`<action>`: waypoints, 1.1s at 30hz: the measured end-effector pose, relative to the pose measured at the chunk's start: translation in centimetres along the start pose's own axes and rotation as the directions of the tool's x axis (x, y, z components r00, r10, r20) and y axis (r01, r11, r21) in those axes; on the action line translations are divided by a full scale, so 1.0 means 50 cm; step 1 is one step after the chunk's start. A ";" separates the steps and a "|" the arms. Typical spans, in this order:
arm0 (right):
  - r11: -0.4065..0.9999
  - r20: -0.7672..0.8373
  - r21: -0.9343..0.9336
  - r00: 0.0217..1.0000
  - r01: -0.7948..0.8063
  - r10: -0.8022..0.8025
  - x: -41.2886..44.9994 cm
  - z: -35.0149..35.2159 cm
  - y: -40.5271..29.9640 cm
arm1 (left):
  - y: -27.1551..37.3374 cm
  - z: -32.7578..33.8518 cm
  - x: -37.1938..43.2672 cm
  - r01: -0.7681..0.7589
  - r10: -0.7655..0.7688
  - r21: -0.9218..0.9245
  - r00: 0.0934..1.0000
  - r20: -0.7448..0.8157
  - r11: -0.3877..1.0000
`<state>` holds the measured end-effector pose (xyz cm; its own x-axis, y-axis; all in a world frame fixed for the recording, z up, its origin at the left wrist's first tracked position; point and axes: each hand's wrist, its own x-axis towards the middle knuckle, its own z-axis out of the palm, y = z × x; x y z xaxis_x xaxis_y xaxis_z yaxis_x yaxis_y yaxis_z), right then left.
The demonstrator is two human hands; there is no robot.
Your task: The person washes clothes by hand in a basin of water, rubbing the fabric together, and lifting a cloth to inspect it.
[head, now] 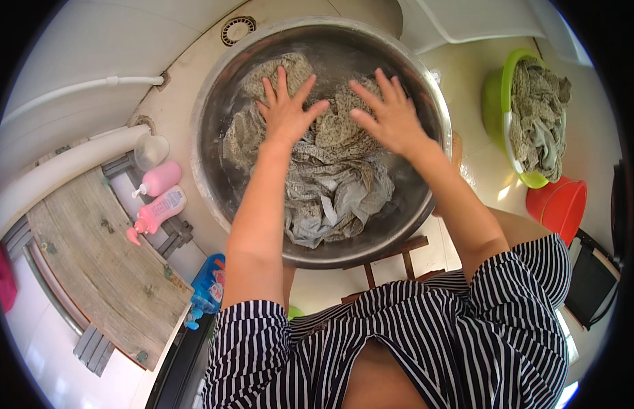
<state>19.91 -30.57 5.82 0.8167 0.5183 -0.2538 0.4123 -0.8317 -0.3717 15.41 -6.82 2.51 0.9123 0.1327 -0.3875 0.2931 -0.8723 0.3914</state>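
Observation:
In front of me is a large round metal basin [206, 168] with water in it. Wet grey-beige patterned fabric [342, 174] lies bunched across its middle and near side, partly under the water. My left hand [290, 110] is spread over the fabric on the left, fingers apart and holding nothing. Over the right part of the cloth, my right hand [391, 115] is also spread, slightly blurred. Whether either palm presses on the fabric I cannot tell. A pale strip, perhaps a label [328, 209], shows among the nearer folds.
On the right stand a green tub [494, 110] heaped with similar fabric and a red bucket [554, 204]. Pink pump bottles [162, 179] and a blue bottle [208, 286] are near a wooden board [112, 255] at left. A floor drain [238, 31] lies beyond the basin.

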 end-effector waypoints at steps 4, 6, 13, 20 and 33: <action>0.998 0.139 -0.049 0.990 0.035 -0.028 0.008 0.109 -0.042 | 0.019 0.094 -0.024 0.038 -0.044 -0.065 0.994 -0.100 0.997; 0.993 0.123 -0.094 0.990 0.073 -0.061 0.021 0.138 -0.040 | 0.019 0.115 -0.029 0.134 -0.136 -0.043 0.989 -0.053 0.990; 0.881 -0.052 -0.117 0.884 0.458 -0.466 0.168 0.212 0.013 | -0.004 0.096 0.063 0.445 -0.452 0.106 0.819 0.355 0.889; 0.987 0.050 -0.036 0.986 0.159 -0.157 0.296 0.198 -0.020 | -0.018 0.131 0.094 0.452 -0.455 -0.412 0.885 0.098 0.791; 0.881 0.021 0.415 0.970 -0.228 0.241 -0.004 -0.069 -0.057 | -0.186 0.156 -0.169 0.383 -0.704 -0.785 0.704 -0.093 0.486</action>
<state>19.96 -29.01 10.02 0.8830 0.3071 -0.3549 0.0098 -0.7682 -0.6402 2.76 -3.49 -4.39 0.4623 0.7515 -0.4706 0.7165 -0.0038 0.6976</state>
